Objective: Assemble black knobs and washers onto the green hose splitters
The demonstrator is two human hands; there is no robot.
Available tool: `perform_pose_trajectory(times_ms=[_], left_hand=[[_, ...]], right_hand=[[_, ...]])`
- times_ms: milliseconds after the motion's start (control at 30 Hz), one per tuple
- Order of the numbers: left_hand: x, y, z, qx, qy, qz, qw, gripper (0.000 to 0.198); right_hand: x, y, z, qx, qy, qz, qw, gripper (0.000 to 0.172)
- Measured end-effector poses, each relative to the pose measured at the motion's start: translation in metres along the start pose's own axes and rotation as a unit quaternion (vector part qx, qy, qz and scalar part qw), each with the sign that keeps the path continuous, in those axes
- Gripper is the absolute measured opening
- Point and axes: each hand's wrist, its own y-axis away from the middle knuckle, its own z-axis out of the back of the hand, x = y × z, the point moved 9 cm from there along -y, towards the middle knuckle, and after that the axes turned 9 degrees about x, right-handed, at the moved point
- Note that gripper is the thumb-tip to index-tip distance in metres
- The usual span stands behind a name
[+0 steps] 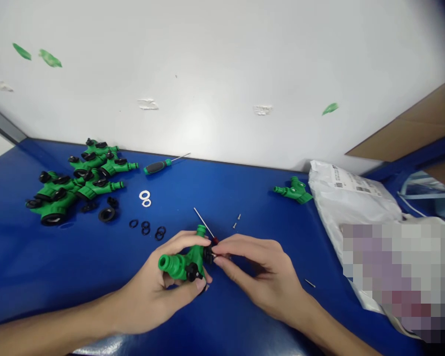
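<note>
A green plastic hose splitter (181, 264) is held over the blue table (59, 262), low in the middle of the view. Its long axis lies nearly level, with the nozzle end pointing toward the person's left and a black fitting (208, 255) at the end facing the right hand. The splitter is gripped in the left hand (152, 291), which is curled well closed around its body, so the left hand is the nearer of the two to its bulk. The right hand (259, 272) is brought in from the other side and is almost closed, its thumb and forefinger pinched at the black fitting. A thin steel shaft (203, 224) with a red tip rises from beside those fingers – whether it is held by them cannot be told from this view. Two small screws (236, 221) lie just beyond the hands, with black O-rings (145, 227) and white washers (145, 198) farther to the left. Beyond these, a heap of assembled green splitters (74, 183) and a green-handled screwdriver (157, 166) are set near the wall – a single green splitter (294, 191) lies to the right, beside a white plastic bag (341, 193).
</note>
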Motion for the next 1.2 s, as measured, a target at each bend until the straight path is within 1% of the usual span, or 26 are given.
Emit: perform_pose_trajectory(times_ms=[167, 267, 333, 500, 567, 667, 733, 800, 867, 933, 1033, 1200], left_hand=[[-0.008, -0.001, -0.002, 0.016, -0.059, -0.028, 0.998, 0.042], [-0.011, -0.001, -0.003, 0.017, -0.078, -0.035, 0.996, 0.041], [-0.014, -0.001, -0.002, 0.016, -0.104, -0.043, 0.993, 0.041], [-0.024, 0.000, -0.003, 0.021, -0.216, -0.078, 0.973, 0.045], [-0.026, 0.000, -0.004, 0.029, -0.232, -0.086, 0.968, 0.046], [-0.027, 0.000, -0.005, 0.033, -0.233, -0.081, 0.969, 0.045], [-0.024, 0.000, -0.005, 0.033, -0.215, -0.064, 0.974, 0.041], [-0.021, -0.001, -0.005, 0.033, -0.190, -0.047, 0.980, 0.043], [-0.019, -0.001, -0.004, 0.026, -0.187, -0.039, 0.981, 0.047], [-0.018, 0.000, -0.002, 0.015, -0.200, -0.037, 0.979, 0.047], [-0.017, 0.000, 0.000, 0.003, -0.217, -0.033, 0.976, 0.045], [-0.015, 0.002, 0.000, -0.002, -0.258, -0.023, 0.966, 0.047]], right_hand=[[-0.002, 0.000, 0.001, -0.002, -0.025, -0.004, 1.000, 0.011], [0.001, 0.001, 0.002, -0.007, -0.022, 0.018, 1.000, 0.017], [0.001, 0.001, 0.001, -0.007, -0.028, 0.017, 0.999, 0.017], [-0.018, 0.000, 0.000, -0.013, -0.106, -0.071, 0.992, 0.007], [-0.024, 0.001, -0.005, -0.001, -0.138, -0.089, 0.986, 0.004], [-0.028, 0.003, -0.010, 0.008, -0.157, -0.103, 0.982, 0.008], [-0.026, 0.004, -0.008, -0.005, -0.126, -0.095, 0.987, 0.006], [-0.019, 0.005, -0.005, -0.021, -0.053, -0.065, 0.996, 0.002], [-0.008, 0.006, -0.002, -0.031, 0.023, -0.020, 0.999, 0.007], [-0.001, 0.006, -0.003, -0.028, 0.073, 0.012, 0.997, 0.011], [0.002, 0.006, -0.008, -0.012, 0.114, 0.031, 0.993, 0.012], [0.004, 0.006, -0.015, -0.002, 0.157, 0.046, 0.986, 0.013]])
